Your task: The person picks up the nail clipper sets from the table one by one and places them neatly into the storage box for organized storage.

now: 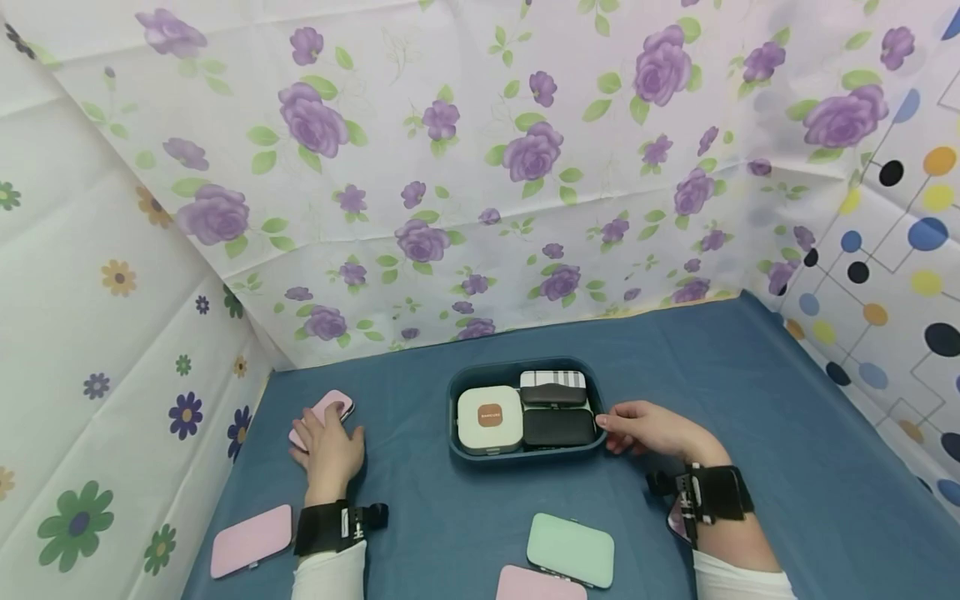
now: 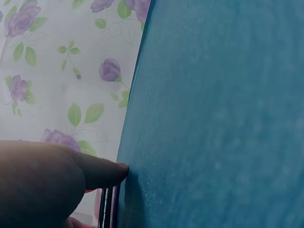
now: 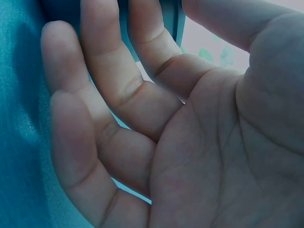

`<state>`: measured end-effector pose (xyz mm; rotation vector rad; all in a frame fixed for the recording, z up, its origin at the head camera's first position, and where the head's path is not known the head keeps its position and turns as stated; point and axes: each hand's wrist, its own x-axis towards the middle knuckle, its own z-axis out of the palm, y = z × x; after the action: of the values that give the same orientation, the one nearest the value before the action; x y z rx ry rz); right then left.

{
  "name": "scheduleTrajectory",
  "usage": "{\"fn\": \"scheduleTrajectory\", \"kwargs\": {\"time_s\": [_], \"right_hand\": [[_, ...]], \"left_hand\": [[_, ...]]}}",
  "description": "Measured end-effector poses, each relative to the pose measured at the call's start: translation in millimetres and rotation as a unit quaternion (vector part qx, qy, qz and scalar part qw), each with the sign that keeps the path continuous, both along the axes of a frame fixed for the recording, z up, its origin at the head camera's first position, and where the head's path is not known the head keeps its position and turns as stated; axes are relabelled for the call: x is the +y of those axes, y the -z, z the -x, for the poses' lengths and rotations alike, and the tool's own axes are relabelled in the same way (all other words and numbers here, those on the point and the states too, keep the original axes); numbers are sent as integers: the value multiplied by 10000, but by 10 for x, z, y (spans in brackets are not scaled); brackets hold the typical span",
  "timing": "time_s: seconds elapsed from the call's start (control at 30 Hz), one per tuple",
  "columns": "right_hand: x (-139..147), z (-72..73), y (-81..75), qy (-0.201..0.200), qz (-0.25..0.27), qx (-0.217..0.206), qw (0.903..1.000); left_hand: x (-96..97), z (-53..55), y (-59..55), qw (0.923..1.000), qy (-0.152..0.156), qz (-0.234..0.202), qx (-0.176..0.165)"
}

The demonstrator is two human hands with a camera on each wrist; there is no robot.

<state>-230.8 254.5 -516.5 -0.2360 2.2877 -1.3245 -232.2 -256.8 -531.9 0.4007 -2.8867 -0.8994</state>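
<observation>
My left hand (image 1: 330,454) rests over a pink case (image 1: 327,411) at the table's left, fingers laid across its top. The thumb stands off to the side. In the left wrist view the pink case's metal-trimmed edge (image 2: 105,206) shows beneath the hand. My right hand (image 1: 660,429) pinches the right rim of a dark blue tray (image 1: 453,450), thumb on the rim and fingers outside. Inside the tray sit a cream square case (image 1: 501,435) with a brown label, a black case (image 1: 558,427) and a white striped case (image 1: 553,379). Right wrist fingers (image 3: 114,71) look loosely bent.
Another pink case (image 1: 252,540) lies at the front left. A mint green case (image 1: 572,550) partly overlaps a pink case (image 1: 540,586) at the front edge. An item (image 1: 677,518) lies partly hidden under the right wrist. Floral sheets (image 1: 480,167) wall the blue tabletop.
</observation>
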Motion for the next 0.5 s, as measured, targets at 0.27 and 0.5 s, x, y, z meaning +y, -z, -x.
{"fn": "scheduleTrajectory", "kwargs": {"time_s": [0.27,0.5], "right_hand": [[6,9,-9,-31,-42,-8,10000],[-4,8,-16,-57,-34,12,10000]], "left_hand": [[0,12,14,9996,2,117,248],[-2,7,28,9999,-93,-41,33]]}}
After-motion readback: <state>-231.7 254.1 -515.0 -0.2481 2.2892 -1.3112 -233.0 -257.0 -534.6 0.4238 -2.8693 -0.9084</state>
